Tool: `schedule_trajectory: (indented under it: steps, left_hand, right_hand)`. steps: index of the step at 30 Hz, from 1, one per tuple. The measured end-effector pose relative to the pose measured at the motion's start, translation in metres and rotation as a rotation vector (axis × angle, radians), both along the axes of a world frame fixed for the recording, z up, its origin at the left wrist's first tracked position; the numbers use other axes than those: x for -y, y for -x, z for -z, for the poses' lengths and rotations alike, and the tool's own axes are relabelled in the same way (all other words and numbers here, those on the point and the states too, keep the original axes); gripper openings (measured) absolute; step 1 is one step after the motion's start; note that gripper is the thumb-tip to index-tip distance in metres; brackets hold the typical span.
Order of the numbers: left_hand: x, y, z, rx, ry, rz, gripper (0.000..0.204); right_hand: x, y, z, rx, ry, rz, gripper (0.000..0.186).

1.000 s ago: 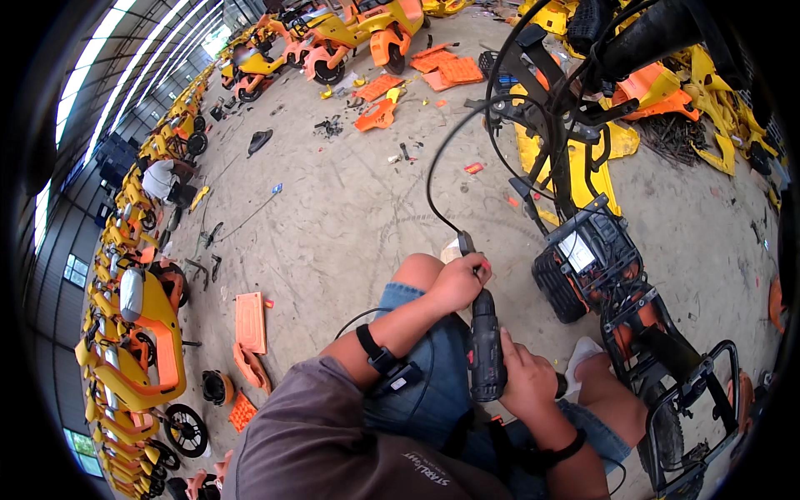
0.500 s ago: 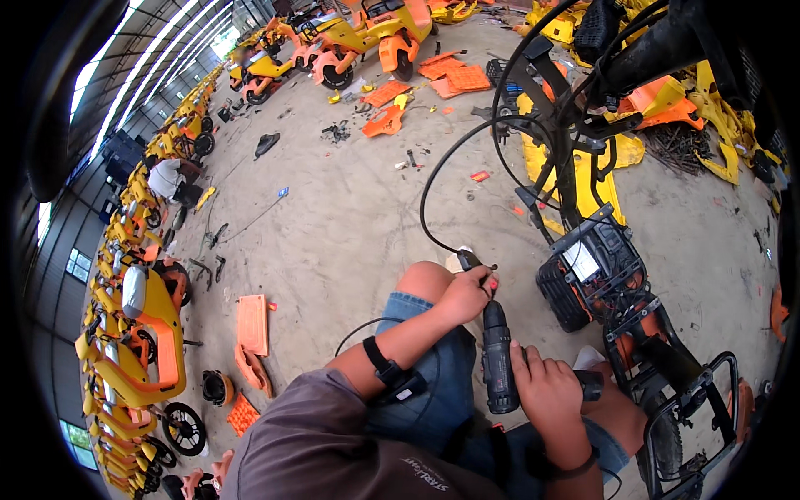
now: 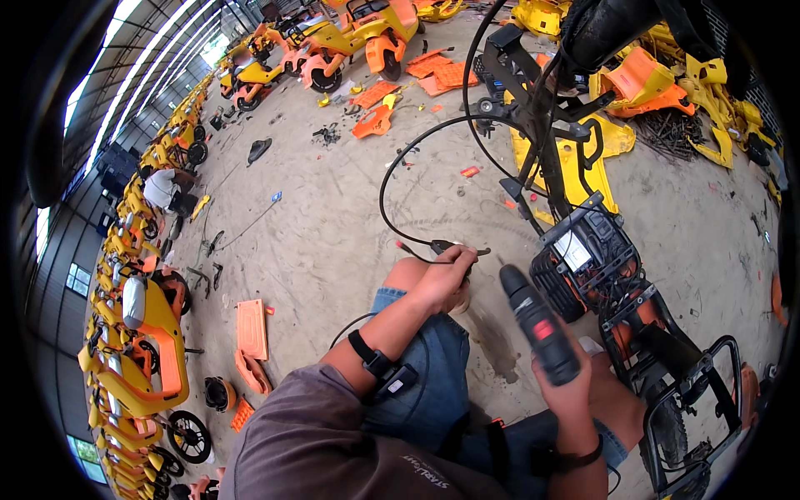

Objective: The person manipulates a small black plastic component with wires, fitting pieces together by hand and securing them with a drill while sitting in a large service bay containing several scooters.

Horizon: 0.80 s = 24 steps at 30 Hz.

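Note:
My left hand (image 3: 450, 275) is closed around a small black lever-like part (image 3: 439, 247) at the end of a black cable (image 3: 383, 187). A thin wire with a red tip (image 3: 400, 245) sticks out beside it. In my right hand (image 3: 571, 385) is a black cordless drill (image 3: 533, 315), its slim bit pointing away from me and apart from the left hand. The cable loops back to the stripped black scooter frame (image 3: 621, 279) at my right. Much of the part lies hidden behind my left fingers.
Yellow and orange body panels (image 3: 637, 79) lie heaped at the far right. Loose orange panels (image 3: 252, 329) rest on the concrete floor (image 3: 333, 225). Yellow scooters (image 3: 142, 350) line the left side, where another person (image 3: 167, 190) crouches. More scooters (image 3: 379, 33) stand at the back.
The drill has swung away from the part in my left hand, tilting and moving right. My left hand has shifted left with the part, and the red-tipped wire now shows.

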<state>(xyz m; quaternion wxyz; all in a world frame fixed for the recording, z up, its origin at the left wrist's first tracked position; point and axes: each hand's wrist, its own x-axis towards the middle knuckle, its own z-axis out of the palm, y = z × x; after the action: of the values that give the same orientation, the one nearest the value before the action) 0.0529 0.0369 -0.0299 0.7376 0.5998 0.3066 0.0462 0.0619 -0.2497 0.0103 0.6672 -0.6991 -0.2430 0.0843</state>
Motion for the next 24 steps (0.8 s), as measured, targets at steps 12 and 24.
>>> schedule_trajectory:
  steps: [12,24]
  left_hand:
    - [-0.004,-0.012,0.006,0.103,0.452,-0.240,0.021]
    - [-0.007,-0.012,-0.011,0.073,0.407,-0.259,0.022]
  right_hand:
    - [-0.011,-0.001,0.033,-1.234,-0.444,-0.047,0.050]
    - [-0.027,0.013,0.028,-0.962,-0.302,-0.267,0.044]
